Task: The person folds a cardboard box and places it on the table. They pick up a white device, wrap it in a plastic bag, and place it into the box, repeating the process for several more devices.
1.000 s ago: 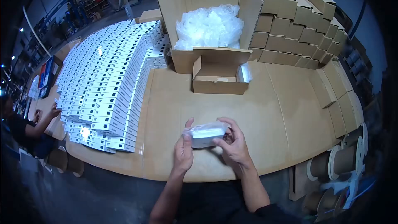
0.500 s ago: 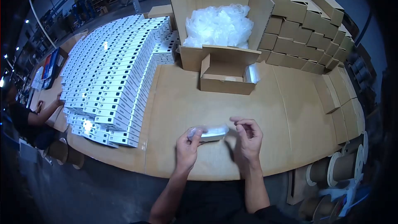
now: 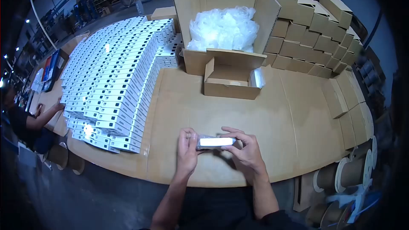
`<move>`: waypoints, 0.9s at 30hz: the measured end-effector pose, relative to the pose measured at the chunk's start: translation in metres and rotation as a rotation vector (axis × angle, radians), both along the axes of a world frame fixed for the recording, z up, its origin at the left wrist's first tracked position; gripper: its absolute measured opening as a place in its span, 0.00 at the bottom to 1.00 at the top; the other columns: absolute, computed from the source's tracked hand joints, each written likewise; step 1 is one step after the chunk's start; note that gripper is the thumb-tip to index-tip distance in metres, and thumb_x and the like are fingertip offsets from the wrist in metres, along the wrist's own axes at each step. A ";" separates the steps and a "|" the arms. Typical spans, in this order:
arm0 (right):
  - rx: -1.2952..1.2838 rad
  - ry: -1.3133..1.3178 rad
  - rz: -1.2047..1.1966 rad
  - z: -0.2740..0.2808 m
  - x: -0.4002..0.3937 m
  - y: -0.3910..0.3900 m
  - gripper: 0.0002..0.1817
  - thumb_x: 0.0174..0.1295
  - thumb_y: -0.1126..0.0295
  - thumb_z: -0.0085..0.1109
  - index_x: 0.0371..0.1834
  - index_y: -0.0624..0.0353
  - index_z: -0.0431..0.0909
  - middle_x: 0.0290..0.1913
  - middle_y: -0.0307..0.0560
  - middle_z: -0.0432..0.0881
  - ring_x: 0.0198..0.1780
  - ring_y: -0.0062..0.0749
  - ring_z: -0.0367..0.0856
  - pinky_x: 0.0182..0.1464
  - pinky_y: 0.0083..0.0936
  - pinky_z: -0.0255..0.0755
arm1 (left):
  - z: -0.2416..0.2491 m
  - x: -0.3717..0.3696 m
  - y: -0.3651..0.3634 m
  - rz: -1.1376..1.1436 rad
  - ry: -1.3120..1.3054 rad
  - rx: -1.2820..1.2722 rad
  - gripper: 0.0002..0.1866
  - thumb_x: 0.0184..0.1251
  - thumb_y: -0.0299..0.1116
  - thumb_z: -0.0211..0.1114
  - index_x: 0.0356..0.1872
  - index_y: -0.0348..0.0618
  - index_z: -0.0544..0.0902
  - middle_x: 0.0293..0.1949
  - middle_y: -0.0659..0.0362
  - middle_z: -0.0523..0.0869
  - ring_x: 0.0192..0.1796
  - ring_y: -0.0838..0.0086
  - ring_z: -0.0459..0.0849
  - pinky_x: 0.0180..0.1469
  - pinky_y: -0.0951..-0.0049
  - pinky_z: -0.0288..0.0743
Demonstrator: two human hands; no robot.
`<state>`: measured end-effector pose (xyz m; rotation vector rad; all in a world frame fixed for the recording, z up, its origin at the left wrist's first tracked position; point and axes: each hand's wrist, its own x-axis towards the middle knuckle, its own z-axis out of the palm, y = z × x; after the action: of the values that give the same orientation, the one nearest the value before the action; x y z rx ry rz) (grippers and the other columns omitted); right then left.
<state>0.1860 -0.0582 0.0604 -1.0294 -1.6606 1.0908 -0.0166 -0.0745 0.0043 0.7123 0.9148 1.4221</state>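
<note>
Above the front of the cardboard-covered table, a small white box point(image 3: 216, 142) in a clear plastic bag is held between both hands. My left hand point(image 3: 186, 149) grips its left end, thumb on top. My right hand point(image 3: 246, 148) pinches the right end between thumb and fingers. Farther back stands an open brown carton point(image 3: 230, 90) with a bagged white box point(image 3: 257, 78) upright at its right end. Behind that carton, a large open cardboard box point(image 3: 196, 63) holds a heap of clear plastic bags point(image 3: 223, 29).
Stacked white boxes point(image 3: 113, 81) cover the table's left side. Brown cartons point(image 3: 311, 38) are piled at the back right, with more cartons point(image 3: 355, 106) along the right edge. Cable spools point(image 3: 341, 174) stand below on the right. Another person point(image 3: 32, 121) is at the far left.
My right hand has moved left and closed on the right end of the bagged box. The box has turned so its white face shows more fully.
</note>
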 end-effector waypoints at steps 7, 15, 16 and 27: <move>0.207 -0.189 0.005 0.001 0.013 0.006 0.17 0.55 0.73 0.78 0.49 0.60 0.90 0.70 0.52 0.81 0.78 0.54 0.70 0.78 0.47 0.65 | 0.024 -0.016 0.002 -0.258 0.343 0.390 0.44 0.74 0.21 0.68 0.85 0.45 0.52 0.69 0.50 0.75 0.66 0.65 0.81 0.61 0.63 0.87; 0.289 -0.299 0.017 0.030 0.011 0.002 0.20 0.57 0.75 0.76 0.54 0.58 0.86 0.63 0.55 0.83 0.67 0.56 0.80 0.73 0.45 0.71 | 0.040 -0.023 0.010 -0.322 0.371 0.243 0.14 0.72 0.18 0.67 0.57 0.30 0.86 0.74 0.48 0.69 0.65 0.65 0.82 0.60 0.71 0.86; 0.442 -0.372 0.104 0.027 0.015 0.008 0.18 0.57 0.77 0.74 0.52 0.58 0.83 0.52 0.50 0.84 0.56 0.49 0.84 0.62 0.43 0.77 | 0.041 -0.023 0.011 -0.335 0.387 0.253 0.14 0.72 0.19 0.68 0.57 0.30 0.85 0.74 0.48 0.69 0.64 0.65 0.83 0.61 0.71 0.86; 0.692 -0.498 -0.380 0.070 0.054 0.084 0.10 0.57 0.81 0.73 0.37 0.62 0.80 0.34 0.50 0.81 0.34 0.45 0.83 0.37 0.39 0.77 | 0.049 -0.025 0.092 -0.118 1.218 0.408 0.41 0.72 0.34 0.71 0.83 0.52 0.61 0.74 0.41 0.69 0.72 0.47 0.75 0.72 0.55 0.74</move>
<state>0.2397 0.0263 0.1303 -1.1175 -1.9091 -0.0253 -0.0415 0.0175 0.0533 2.0105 1.4465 0.9835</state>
